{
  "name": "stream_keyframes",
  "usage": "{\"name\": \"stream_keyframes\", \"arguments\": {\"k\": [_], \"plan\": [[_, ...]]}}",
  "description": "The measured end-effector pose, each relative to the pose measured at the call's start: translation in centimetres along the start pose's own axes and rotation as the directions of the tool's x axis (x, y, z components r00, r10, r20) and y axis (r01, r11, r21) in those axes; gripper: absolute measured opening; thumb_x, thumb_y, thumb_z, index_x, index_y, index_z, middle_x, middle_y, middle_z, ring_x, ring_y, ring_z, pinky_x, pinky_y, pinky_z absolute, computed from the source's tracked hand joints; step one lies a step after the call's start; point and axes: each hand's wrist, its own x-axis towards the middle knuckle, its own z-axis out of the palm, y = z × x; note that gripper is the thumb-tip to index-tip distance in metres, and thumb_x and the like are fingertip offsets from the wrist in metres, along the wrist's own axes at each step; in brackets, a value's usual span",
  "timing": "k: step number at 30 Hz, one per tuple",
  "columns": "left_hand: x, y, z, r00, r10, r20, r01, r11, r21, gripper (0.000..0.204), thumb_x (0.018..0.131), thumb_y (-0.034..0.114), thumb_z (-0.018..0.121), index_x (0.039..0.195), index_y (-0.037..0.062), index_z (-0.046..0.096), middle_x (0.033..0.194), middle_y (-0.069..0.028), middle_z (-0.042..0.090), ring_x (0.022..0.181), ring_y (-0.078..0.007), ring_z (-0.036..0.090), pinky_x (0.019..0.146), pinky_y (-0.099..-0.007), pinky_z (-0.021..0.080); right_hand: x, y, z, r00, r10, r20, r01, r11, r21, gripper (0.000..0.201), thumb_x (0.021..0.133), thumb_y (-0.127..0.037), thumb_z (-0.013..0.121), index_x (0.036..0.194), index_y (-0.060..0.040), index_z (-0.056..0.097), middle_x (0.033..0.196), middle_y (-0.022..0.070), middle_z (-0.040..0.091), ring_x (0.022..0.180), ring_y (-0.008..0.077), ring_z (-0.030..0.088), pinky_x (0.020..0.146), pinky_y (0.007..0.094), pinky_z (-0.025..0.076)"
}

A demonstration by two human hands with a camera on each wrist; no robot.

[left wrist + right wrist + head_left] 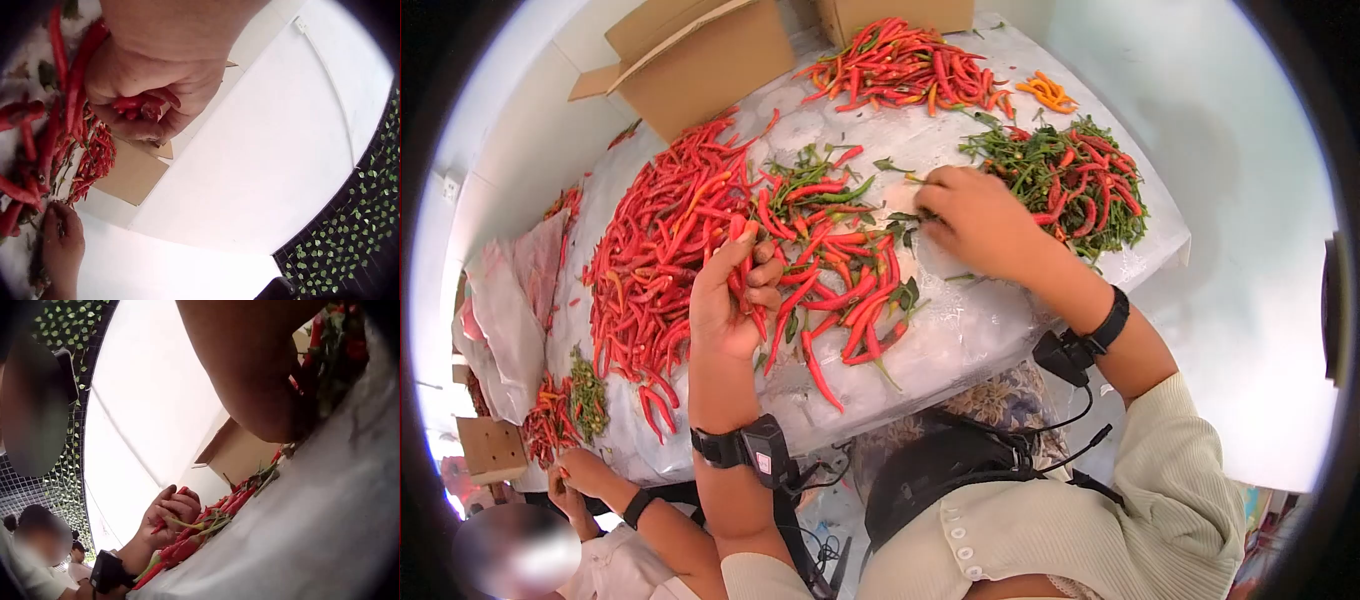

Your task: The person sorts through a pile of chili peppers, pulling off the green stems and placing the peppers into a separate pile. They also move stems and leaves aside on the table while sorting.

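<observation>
Red chili peppers [140,103] lie in the curled fingers of my left hand [735,290], which is held over the near side of the big red heap. My right hand [980,220] is low over the table, fingers bent down, between the loose chilies and a pile of green stems [1010,160]. Its fingertips are right by some dark green leaves [903,225]; I cannot tell whether they pinch anything. Chilies with stems attached [855,295] are spread between my two hands. In the right wrist view, red chilies [187,547] lie close beside the left hand.
A large heap of red chilies [650,255] covers the table's left side, a smaller heap [900,65] its far side. Cardboard boxes [710,65] stand behind. Several orange chilies [1048,92] sit far right. Another person's hands [580,480] work at lower left. The plastic-covered table [960,345] ends before my lap.
</observation>
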Motion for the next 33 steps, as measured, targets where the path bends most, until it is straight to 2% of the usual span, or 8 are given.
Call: {"name": "stream_keyframes", "arguments": {"k": [5, 8, 13, 19, 20, 24, 26, 33], "plan": [[-0.3, 0.0, 0.1, 1.0, -0.002, 0.028, 0.002, 1.0, 0.015, 0.01, 0.083, 0.012, 0.057, 0.094, 0.0118, 0.057, 0.075, -0.0015, 0.053, 0.057, -0.0067, 0.043, 0.039, -0.014, 0.035, -0.8, 2.0, -2.2, 0.993, 0.111, -0.042, -0.115, 0.827, -0.551, 0.015, 0.07, -0.013, 0.056, 0.084, -0.0069, 0.059, 0.085, 0.0077, 0.055, 0.087, 0.0244, 0.054, 0.074, 0.0378, 0.042], [-0.6, -0.1, 0.5, 0.998, -0.021, 0.056, 0.019, 0.999, 0.031, 0.01, 0.084, 0.012, 0.057, 0.093, 0.0119, 0.056, 0.075, -0.0016, 0.052, 0.057, -0.0071, 0.043, 0.039, -0.0143, 0.034, -0.3, 1.7, -3.1, 0.983, 0.072, -0.17, -0.157, 0.81, -0.565, 0.013, 0.07, -0.012, 0.056, 0.081, -0.0072, 0.059, 0.082, 0.0078, 0.055, 0.087, 0.0239, 0.054, 0.074, 0.0371, 0.041], [-0.5, -0.2, 0.6, 0.998, -0.04, 0.049, 0.039, 0.999, 0.025, 0.008, 0.083, 0.01, 0.056, 0.091, 0.011, 0.055, 0.075, -0.0018, 0.051, 0.056, -0.0072, 0.043, 0.039, -0.0155, 0.033, 1.4, -1.9, -2.3, 0.996, 0.075, -0.046, -0.075, 0.997, 0.007, 0.017, 0.075, -0.022, 0.061, 0.078, -0.0055, 0.06, 0.079, 0.012, 0.055, 0.08, 0.0308, 0.055, 0.07, 0.0406, 0.044], [-0.4, -0.1, 0.5, 0.999, -0.018, 0.03, 0.016, 0.998, 0.055, 0.01, 0.082, 0.01, 0.058, 0.091, 0.0108, 0.055, 0.074, -0.0014, 0.052, 0.056, -0.0066, 0.043, 0.04, -0.0158, 0.033, 3.7, -4.4, 0.0, 0.952, 0.024, 0.305, -0.078, 0.983, 0.168, 0.032, 0.075, -0.034, 0.062, 0.075, -0.0021, 0.059, 0.074, 0.0162, 0.058, 0.076, 0.0337, 0.057, 0.068, 0.0431, 0.044], [-0.4, -0.2, 0.7, 1.0, -0.014, 0.008, 0.014, 0.995, 0.1, 0.012, 0.081, 0.011, 0.059, 0.092, 0.0106, 0.055, 0.074, -0.0011, 0.052, 0.056, -0.0066, 0.044, 0.04, -0.0162, 0.032, 3.8, -4.2, 0.2, 0.949, 0.006, 0.315, -0.063, 0.983, 0.171, 0.028, 0.075, -0.027, 0.066, 0.074, -0.0002, 0.059, 0.074, 0.0134, 0.058, 0.072, 0.0249, 0.058, 0.063, 0.0339, 0.045], [-0.4, -0.8, 0.9, 0.999, -0.026, 0.023, 0.022, 0.988, 0.154, 0.018, 0.086, 0.016, 0.054, 0.102, 0.0075, 0.055, 0.08, -0.0043, 0.053, 0.059, -0.0078, 0.044, 0.039, -0.0148, 0.038, 4.5, -3.3, -0.3, 0.86, 0.104, 0.499, -0.43, 0.674, 0.6, 0.021, 0.08, -0.02, 0.066, 0.081, -0.0001, 0.059, 0.074, 0.0052, 0.058, 0.069, 0.0089, 0.056, 0.061, 0.0235, 0.043], [-0.5, -1.1, 1.4, 0.999, -0.04, -0.016, 0.043, 0.983, 0.18, 0.018, 0.087, 0.018, 0.052, 0.101, 0.0069, 0.056, 0.081, -0.0051, 0.055, 0.06, -0.0087, 0.046, 0.039, -0.0153, 0.038, 4.8, -2.7, -0.4, 0.901, 0.089, 0.424, -0.42, 0.419, 0.805, 0.018, 0.082, -0.017, 0.065, 0.086, -0.0005, 0.058, 0.076, 0.0014, 0.058, 0.069, 0.0034, 0.053, 0.061, 0.0199, 0.042], [-0.7, -1.3, 2.0, 1.0, -0.027, 0.012, 0.025, 0.989, 0.146, 0.024, 0.089, 0.027, 0.051, 0.102, 0.0071, 0.054, 0.086, -0.0086, 0.063, 0.068, -0.0144, 0.062, 0.042, -0.0211, 0.044, 7.1, -5.5, -1.9, 0.974, 0.064, 0.216, -0.226, 0.265, 0.938, 0.02, 0.084, -0.019, 0.063, 0.088, -0.0004, 0.058, 0.072, -0.0016, 0.058, 0.064, 0.0029, 0.05, 0.057, 0.019, 0.041]]}}
